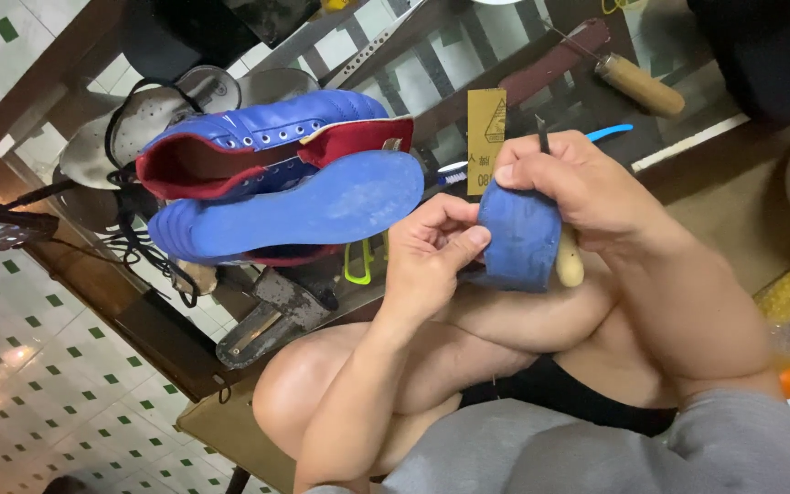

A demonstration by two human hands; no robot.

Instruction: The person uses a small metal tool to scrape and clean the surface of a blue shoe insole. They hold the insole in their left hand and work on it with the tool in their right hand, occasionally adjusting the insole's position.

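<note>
While the left hand pinches the near-left edge of a blue sole piece, thumb pressed on its face and fingers curled behind, the right hand clamps the piece's far-right side. Same right fist also grips a wooden-handled tool: thin dark metal tip sticks up past the knuckles, pale handle end pokes out below the piece. Fingers of both hands closed tight, none spread. Piece held mid-air above the person's bare knee, curved face toward the camera, likely so the edge can be seen and steadied from both sides.

Left of the hands: a blue shoe with red lining on its side, opening toward the camera, and under it a blue insole-shaped sole lying flat, both on a glass-topped table. Black laces trail off at left. A strip of yellow sandpaper stands just beyond the hands. Far right: another wooden-handled tool and a blue-handled brush, partly hidden. Near the table edge, a dark metal shoe last stand. Green-and-white tiled floor below.
</note>
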